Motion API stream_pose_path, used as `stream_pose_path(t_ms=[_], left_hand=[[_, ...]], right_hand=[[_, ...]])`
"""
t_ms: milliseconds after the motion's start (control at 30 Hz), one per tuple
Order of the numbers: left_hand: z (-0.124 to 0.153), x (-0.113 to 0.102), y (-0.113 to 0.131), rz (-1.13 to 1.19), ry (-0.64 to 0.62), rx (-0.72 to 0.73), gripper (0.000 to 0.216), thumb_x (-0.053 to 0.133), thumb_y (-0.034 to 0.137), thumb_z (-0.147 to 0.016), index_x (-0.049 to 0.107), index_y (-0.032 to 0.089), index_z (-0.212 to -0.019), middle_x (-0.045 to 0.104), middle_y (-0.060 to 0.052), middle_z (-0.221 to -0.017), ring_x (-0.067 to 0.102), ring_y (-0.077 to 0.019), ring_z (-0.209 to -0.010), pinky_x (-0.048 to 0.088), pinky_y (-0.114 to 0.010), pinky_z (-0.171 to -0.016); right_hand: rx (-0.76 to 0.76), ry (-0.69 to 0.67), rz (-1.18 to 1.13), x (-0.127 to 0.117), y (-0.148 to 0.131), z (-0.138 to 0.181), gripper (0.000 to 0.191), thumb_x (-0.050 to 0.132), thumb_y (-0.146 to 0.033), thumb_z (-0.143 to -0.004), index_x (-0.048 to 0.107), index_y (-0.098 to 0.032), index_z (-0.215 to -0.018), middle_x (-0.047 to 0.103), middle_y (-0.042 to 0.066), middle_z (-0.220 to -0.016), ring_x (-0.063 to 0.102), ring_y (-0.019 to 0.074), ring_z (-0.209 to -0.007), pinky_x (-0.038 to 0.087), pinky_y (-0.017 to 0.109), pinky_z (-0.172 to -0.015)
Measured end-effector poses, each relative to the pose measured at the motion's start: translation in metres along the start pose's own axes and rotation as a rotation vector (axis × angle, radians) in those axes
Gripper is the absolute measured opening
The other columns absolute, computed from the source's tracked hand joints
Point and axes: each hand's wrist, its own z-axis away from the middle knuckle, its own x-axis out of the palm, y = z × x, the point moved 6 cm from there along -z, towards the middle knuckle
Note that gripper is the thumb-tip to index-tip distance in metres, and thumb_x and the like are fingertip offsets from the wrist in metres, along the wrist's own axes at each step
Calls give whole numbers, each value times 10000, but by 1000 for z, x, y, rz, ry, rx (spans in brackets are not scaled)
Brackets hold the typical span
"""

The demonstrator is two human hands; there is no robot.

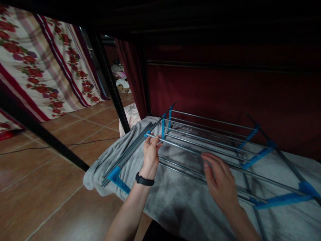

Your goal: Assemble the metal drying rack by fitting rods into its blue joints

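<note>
A partly joined rack (pixel 210 140) of thin silver rods and blue plastic brackets lies on a grey blanket. My left hand (pixel 151 149), with a black band at its wrist, is closed around one end of a metal rod (pixel 179 146), close to a blue connector (pixel 147 134). Over the middle of the rack is my right hand (pixel 222 179). Its thumb is apart from its fingers, and the fingertips are at the same rod; whether they touch it I cannot tell. At the right, blue brackets (pixel 283 199) join several rods to a dark upright pole (pixel 288 164).
Loose grey tubes (pixel 132 147) and a blue bracket (pixel 116 177) lie on the blanket (pixel 173 197) at the left. Black frame posts (pixel 110 80) and a dark beam overhead (pixel 200 20) surround the bed. Behind hangs a dark red cloth (pixel 213 87). A cable (pixel 75 144) crosses the tiled floor.
</note>
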Motion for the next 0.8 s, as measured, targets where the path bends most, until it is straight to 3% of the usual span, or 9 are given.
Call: stream_pose_path(t_ms=[67,133,300,367,467,533,600,700,800], left_hand=[[0,0,0,-4,-4,-1,418,904,329,-627,634,190,-915,716,-14,-852,658,-121,-759,466,-225,-639],[0,0,1,-10,-7,4,421,905,339,-628,635,188,-913,705,-12,-859,647,-119,-756,468,-228,-642],[7,-6,1,-178,-34,79,362,769,423,-787,613,191,-1017,670,-23,-899,645,-143,-763,499,-270,-672],[14,-14,9,-397,-31,212,349,660,436,-875,602,193,-1120,664,-31,-899,648,-170,-787,513,-307,-705],[32,-20,35,-883,78,582,325,551,347,-942,597,175,-1213,672,-88,-988,639,-234,-933,521,-405,-860],[43,-12,48,-1222,127,785,366,496,264,-954,583,129,-1282,656,-170,-1159,601,-295,-1112,482,-474,-986],[47,1,55,-1519,102,865,458,452,199,-951,522,79,-1388,600,-235,-1335,523,-348,-1281,432,-513,-1067],[36,14,61,-1835,121,782,519,388,154,-958,470,75,-1464,605,-236,-1376,508,-361,-1333,420,-517,-1081],[17,12,66,-1999,140,513,478,302,169,-994,576,137,-1385,717,-196,-1151,666,-318,-1094,506,-448,-912]], right_hand=[[-209,-101,187,25,-18,-20,333,491,-267,-989,650,-282,-1282,695,69,-1310,608,246,-1246,354,484,-1180],[-307,-196,343,48,-21,-32,376,462,-211,-996,605,-243,-1342,694,94,-1297,617,250,-1211,334,483,-1186],[-303,-299,634,74,-6,-37,493,378,-88,-972,543,-223,-1416,709,96,-1168,645,231,-1021,481,382,-950],[-303,-323,687,75,-3,-36,525,384,-74,-963,517,-236,-1444,699,80,-1170,638,214,-1012,484,354,-919],[-309,-357,720,74,-4,-35,544,404,-72,-957,493,-238,-1468,688,71,-1181,630,199,-1030,480,332,-923],[-308,-370,730,74,-5,-36,552,412,-67,-954,490,-235,-1474,685,71,-1184,626,194,-1035,475,321,-931],[-302,-374,735,74,-5,-36,562,416,-62,-951,490,-242,-1479,684,69,-1183,625,191,-1033,469,314,-935],[-292,-386,735,74,-4,-37,572,407,-56,-953,490,-253,-1483,684,61,-1177,623,191,-1028,464,310,-930],[-288,-405,725,75,-5,-37,576,399,-57,-958,483,-254,-1493,683,62,-1183,618,192,-1046,459,309,-933]])
